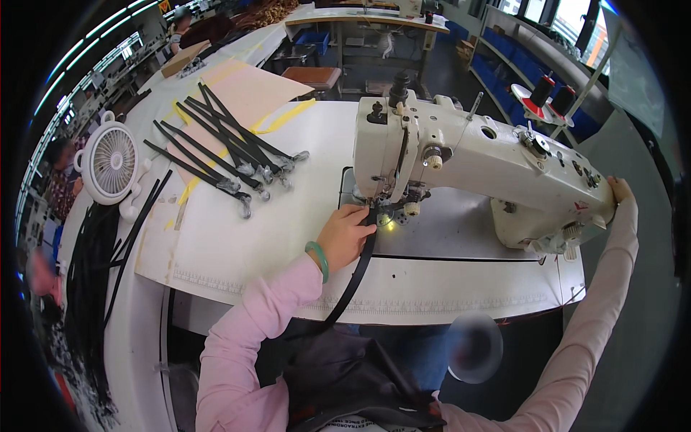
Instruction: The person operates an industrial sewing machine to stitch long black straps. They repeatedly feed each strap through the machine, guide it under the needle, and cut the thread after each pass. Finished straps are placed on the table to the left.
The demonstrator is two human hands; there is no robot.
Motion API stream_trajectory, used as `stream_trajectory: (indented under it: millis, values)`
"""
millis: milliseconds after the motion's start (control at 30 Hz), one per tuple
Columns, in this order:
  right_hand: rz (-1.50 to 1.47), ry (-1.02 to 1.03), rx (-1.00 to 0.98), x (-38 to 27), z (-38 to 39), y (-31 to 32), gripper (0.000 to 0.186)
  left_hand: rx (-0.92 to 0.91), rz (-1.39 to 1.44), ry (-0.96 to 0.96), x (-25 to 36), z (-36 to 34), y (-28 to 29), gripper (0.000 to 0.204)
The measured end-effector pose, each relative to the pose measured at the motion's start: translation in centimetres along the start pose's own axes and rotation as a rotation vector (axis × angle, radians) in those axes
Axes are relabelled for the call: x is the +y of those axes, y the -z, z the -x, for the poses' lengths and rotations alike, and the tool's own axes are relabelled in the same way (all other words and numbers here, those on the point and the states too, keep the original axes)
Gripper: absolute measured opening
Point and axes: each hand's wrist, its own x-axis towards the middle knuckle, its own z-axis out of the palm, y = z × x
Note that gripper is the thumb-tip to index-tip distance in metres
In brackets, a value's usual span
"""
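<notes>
The left hand [345, 234] presses its fingers together on a long black strap [358, 277] just left of the white sewing machine [475, 162], the strap trailing toward the lap. The right hand [619, 191] rests at the machine's right end; its grip cannot be told.

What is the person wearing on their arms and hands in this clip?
Both arms are in long pale pink sleeves reaching the wrists. The left hand is bare, with a green bangle round the wrist. The right hand is bare too; no ring, watch or glove shows on it.
</notes>
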Motion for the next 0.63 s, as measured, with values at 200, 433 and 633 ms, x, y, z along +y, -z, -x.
stream_trajectory:
  millis: [200,433,633]
  values:
    - [0.03,-0.004,0.03,1.0,0.4,0.5,0.046,-0.009,0.02,0.025,0.7,-0.3,0.6,0.027]
    - [0.1,0.028,0.105,1.7,-0.2,0.1,0.05,-0.049,-0.174,0.054,0.9,-0.2,-0.6,0.032]
    - [0.073,0.095,0.078,5.2,-2.0,0.2,0.051,-0.098,-0.191,0.016,0.1,-0.2,-1.0,0.035]
